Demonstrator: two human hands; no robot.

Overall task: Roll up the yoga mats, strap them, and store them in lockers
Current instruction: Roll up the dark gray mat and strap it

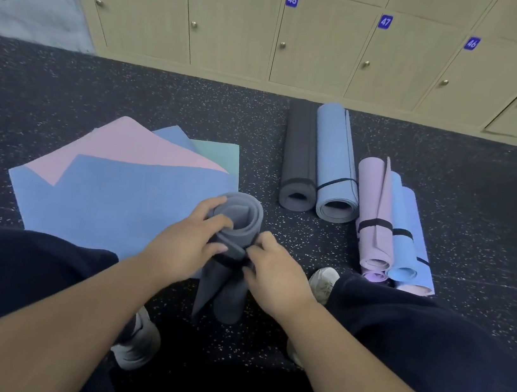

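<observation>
Both hands on upright grey mat roll (240, 223): left hand (187, 245) grips roll to stop unrolling, right hand (272, 274) pinches black strap (231, 262) beside it, likely fastening.

- The rolled mat (239, 226) you hold stands upright on the floor (132, 91) between your knees, your left hand (188, 246) on its left, your right hand (276, 274) on its right.
- A strap (231, 262) circles it between your hands.
- The flat mats (126, 184) lie stacked to your left, just behind that hand.
- Two strapped rolls (320, 171) lie side by side ahead on your right.
- More strapped rolls (395, 231) lie right of those, nearer your right knee.
- The lockers (321, 45) stand behind everything.
</observation>
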